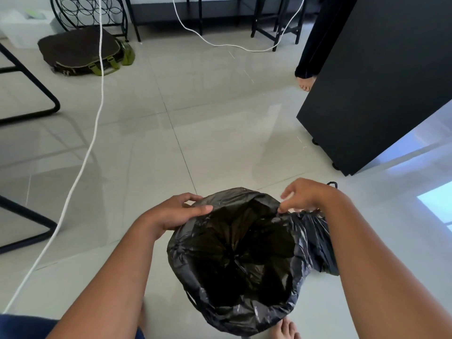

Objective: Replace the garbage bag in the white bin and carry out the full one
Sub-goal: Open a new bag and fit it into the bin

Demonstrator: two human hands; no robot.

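A black garbage bag [244,253] lines the bin right below me, its mouth wide open and its edge folded down over the rim, so the white bin itself is hidden. My left hand [176,214] grips the bag's edge at the far left, thumb laid over the rim. My right hand [305,196] pinches the edge at the far right with its fingertips. A second bunch of black bag plastic [318,243] lies against the bin's right side, partly under my right forearm; whether it is full cannot be told.
A white cable [97,118] runs across the tiled floor on the left. A black cabinet [379,94] on castors stands at right, with another person's bare foot [304,84] beside it. A brown bag [78,52] and black chair legs [31,81] are at left.
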